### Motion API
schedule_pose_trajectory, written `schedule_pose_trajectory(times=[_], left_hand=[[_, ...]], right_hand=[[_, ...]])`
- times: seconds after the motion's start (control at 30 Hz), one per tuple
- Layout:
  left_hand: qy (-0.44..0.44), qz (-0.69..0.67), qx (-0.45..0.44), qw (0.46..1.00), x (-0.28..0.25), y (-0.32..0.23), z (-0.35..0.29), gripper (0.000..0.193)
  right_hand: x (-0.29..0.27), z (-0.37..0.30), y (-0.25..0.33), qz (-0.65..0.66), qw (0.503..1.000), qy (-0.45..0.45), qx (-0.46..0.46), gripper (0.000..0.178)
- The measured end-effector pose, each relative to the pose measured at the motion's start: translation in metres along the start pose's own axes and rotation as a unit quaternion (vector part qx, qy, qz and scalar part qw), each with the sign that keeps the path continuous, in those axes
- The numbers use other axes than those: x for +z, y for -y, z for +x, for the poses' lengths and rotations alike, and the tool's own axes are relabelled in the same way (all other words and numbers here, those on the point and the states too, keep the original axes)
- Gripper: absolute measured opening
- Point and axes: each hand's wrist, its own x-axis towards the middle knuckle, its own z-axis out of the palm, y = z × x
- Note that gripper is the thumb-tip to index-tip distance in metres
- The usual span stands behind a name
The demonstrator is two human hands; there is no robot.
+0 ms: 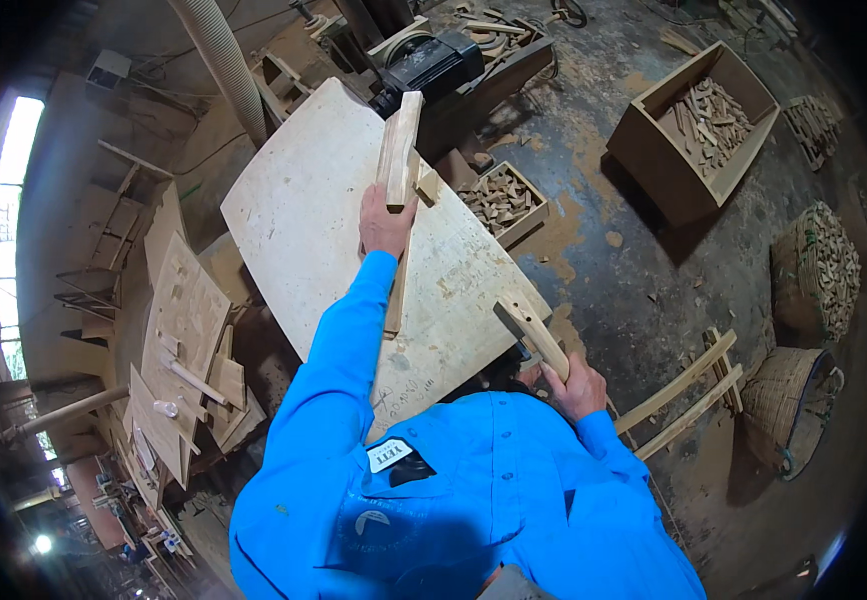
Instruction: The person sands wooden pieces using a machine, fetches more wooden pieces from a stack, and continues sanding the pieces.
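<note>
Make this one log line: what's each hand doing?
left hand: grips pale wood over tabletop | right hand: holds wooden bar near tabletop edge | floor: box of wood scraps

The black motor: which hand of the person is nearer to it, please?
Left. The left hand holds a wooden piece pointing toward the black motor; the right hand, holding another piece, is farther back, close to the blue shirt.

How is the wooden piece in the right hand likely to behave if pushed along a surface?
The wooden piece is probably stiff: it looks thick and shows no sag in the right hand. Its flat faces suggest sliding rather than rolling. Held in one hand, it seems fairly light.
</note>
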Motion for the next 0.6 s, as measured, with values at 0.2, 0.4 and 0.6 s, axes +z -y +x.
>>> schedule_pose_trajectory(times=[0.2, 0.4, 0.6], left_hand=[[-0.033, 0.023, 0.017, 0.999, 0.007, 0.004, 0.001, 0.073], [0.008, -0.004, -0.006, 1.000, -0.002, -0.001, 0.010, 0.072], [-0.076, 0.020, 0.066, 0.995, 0.008, 0.013, 0.016, 0.058]], right_hand=[[0.002, 0.001, -0.001, 0.004, 1.000, -0.005, -0.003, 0.050], [0.014, 0.010, -0.006, 0.004, 1.000, -0.006, -0.007, 0.048], [0.035, 0.020, -0.014, 0.005, 0.999, -0.017, -0.026, 0.049]])
